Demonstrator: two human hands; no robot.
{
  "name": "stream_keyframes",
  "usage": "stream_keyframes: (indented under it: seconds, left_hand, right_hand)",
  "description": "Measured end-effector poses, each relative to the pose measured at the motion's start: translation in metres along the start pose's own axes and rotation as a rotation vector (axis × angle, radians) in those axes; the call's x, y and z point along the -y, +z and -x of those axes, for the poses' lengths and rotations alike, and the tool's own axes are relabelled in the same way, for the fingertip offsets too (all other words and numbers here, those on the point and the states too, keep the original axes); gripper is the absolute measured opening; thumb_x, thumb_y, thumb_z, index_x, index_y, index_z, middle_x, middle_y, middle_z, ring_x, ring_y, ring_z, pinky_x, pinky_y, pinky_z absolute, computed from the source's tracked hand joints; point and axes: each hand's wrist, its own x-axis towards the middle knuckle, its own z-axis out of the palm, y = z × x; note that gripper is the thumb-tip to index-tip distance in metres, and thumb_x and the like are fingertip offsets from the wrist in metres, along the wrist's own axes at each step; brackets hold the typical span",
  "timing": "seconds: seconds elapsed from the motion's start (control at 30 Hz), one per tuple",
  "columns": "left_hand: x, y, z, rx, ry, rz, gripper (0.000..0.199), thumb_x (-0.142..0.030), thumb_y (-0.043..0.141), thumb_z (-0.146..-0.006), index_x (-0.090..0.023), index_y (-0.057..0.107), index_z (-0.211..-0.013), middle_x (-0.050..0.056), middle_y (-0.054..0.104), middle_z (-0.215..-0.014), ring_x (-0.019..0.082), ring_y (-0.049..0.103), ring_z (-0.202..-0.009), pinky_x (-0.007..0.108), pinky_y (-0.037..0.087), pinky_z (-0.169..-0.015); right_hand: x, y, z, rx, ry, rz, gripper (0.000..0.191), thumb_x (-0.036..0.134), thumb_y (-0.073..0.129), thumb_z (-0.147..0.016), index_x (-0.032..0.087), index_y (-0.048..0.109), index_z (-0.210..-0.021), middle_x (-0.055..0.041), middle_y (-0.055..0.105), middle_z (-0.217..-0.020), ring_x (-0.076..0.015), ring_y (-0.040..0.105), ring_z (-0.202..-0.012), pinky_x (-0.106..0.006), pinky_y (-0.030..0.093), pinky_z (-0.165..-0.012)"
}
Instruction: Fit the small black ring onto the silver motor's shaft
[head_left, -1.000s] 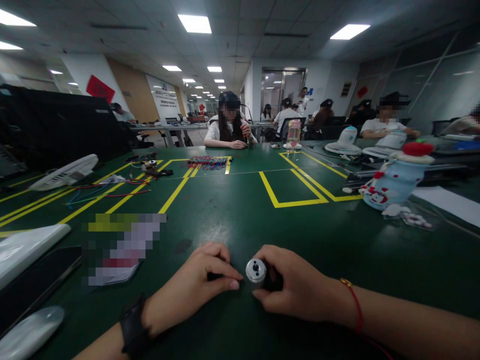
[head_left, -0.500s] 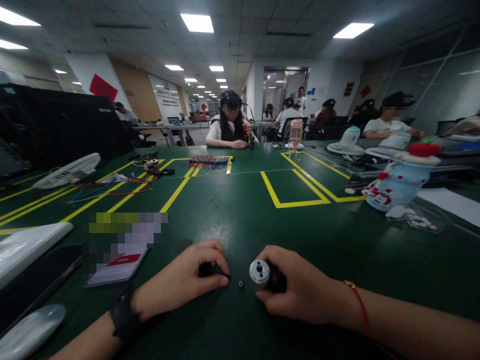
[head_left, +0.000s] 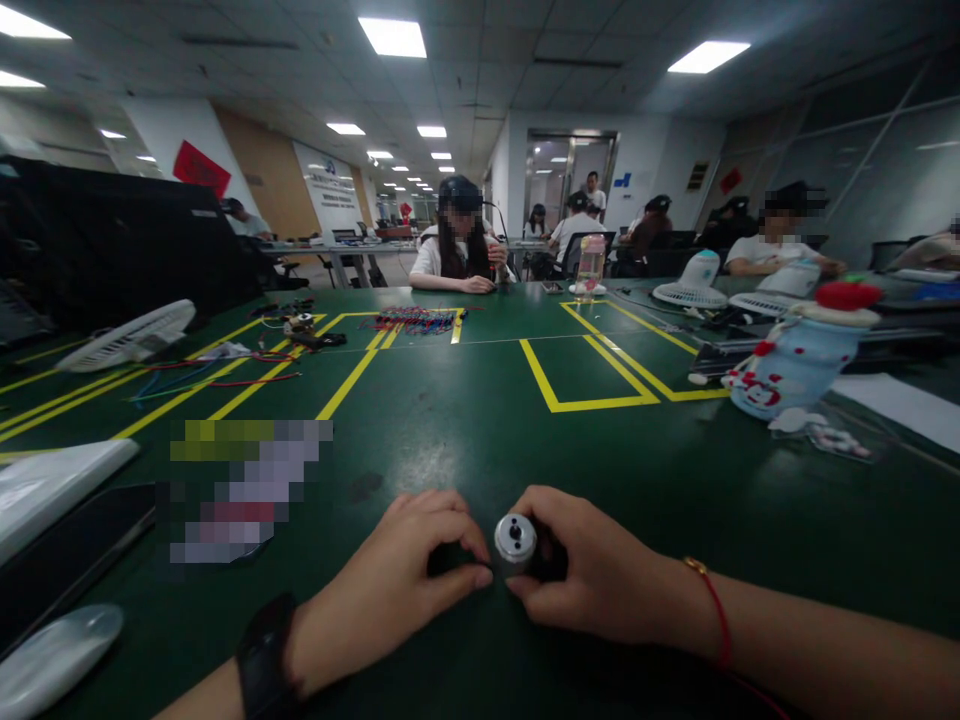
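Silver metal cylinder (head_left: 515,538), top holed: upright at 6 o'clock over the dark-green worktop (head_left: 442,420). My right hand (head_left: 600,565) pinches its side, forearm toward 4 o'clock; I judge this as steadying, calling for fingertip clearance. Left hand (head_left: 401,585): at its 9 o'clock, curled; pinched contents, cannot tell.

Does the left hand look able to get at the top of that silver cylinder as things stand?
Yes, most likely. The left hand is right beside the silver cylinder, with nothing visible blocking it. The right hand grips the opposite side, leaving the top uncovered.
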Motion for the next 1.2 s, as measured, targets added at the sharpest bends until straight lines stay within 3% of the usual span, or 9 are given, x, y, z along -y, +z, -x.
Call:
stream_keyframes:
  seconds: [0.13, 0.23, 0.47, 0.63, 1.0, 1.2]
  left_hand:
    - [-0.007, -0.003, -0.001, -0.191, 0.037, 0.176, 0.011, -0.02, 0.058, -0.09, -0.027, 0.067, -0.091, -0.001, 0.058, -0.089, 0.015, 0.056, -0.084, 0.027, 0.042, -0.075]
    - [-0.016, -0.007, -0.001, -0.311, 0.07, 0.186, 0.016, -0.019, 0.061, -0.087, -0.031, 0.069, -0.094, -0.002, 0.055, -0.09, 0.015, 0.055, -0.085, 0.026, 0.043, -0.075]
    - [-0.028, -0.003, -0.004, -0.204, 0.075, 0.169, 0.016, -0.018, 0.062, -0.086, -0.03, 0.071, -0.093, -0.001, 0.057, -0.091, 0.016, 0.056, -0.085, 0.027, 0.045, -0.074]
    - [-0.026, -0.004, -0.006, -0.25, 0.057, 0.16, 0.017, -0.016, 0.061, -0.087, -0.029, 0.07, -0.094, -0.001, 0.057, -0.089, 0.015, 0.056, -0.084, 0.027, 0.045, -0.075]
    - [-0.027, -0.006, -0.007, -0.168, 0.096, 0.183, 0.023, -0.014, 0.057, -0.089, -0.029, 0.069, -0.102, 0.0, 0.061, -0.095, 0.017, 0.058, -0.087, 0.029, 0.047, -0.077]
    - [-0.025, -0.004, -0.008, -0.197, 0.113, 0.193, 0.024, -0.013, 0.054, -0.09, -0.029, 0.071, -0.097, 0.0, 0.063, -0.092, 0.016, 0.059, -0.084, 0.027, 0.047, -0.074]
  right_hand:
    - [0.0, 0.0, -0.002, 0.005, -0.007, 0.015, 0.025, 0.025, 0.066, -0.07, 0.019, 0.054, -0.092, 0.0011, 0.057, -0.079, -0.0126, 0.049, -0.063, -0.024, 0.036, -0.053]
    - [0.001, 0.0, -0.003, -0.007, -0.034, 0.05, 0.023, 0.027, 0.066, -0.071, 0.019, 0.054, -0.089, 0.0012, 0.056, -0.077, -0.0124, 0.047, -0.062, -0.024, 0.035, -0.053]
    - [0.003, 0.001, -0.004, -0.014, -0.073, 0.091, 0.02, 0.028, 0.063, -0.073, 0.019, 0.051, -0.086, 0.001, 0.054, -0.076, -0.0128, 0.047, -0.063, -0.025, 0.033, -0.054]
    - [0.004, 0.001, -0.005, -0.027, -0.09, 0.105, 0.021, 0.027, 0.064, -0.072, 0.019, 0.05, -0.085, 0.0021, 0.052, -0.075, -0.0119, 0.045, -0.061, -0.024, 0.031, -0.053]
    - [0.002, 0.003, -0.005, -0.008, -0.09, 0.122, 0.021, 0.026, 0.064, -0.072, 0.019, 0.051, -0.087, 0.0007, 0.055, -0.077, -0.013, 0.046, -0.063, -0.025, 0.033, -0.054]
    - [0.003, 0.002, -0.005, -0.015, -0.087, 0.104, 0.021, 0.027, 0.064, -0.073, 0.019, 0.051, -0.087, 0.0005, 0.055, -0.076, -0.0131, 0.047, -0.062, -0.025, 0.034, -0.054]
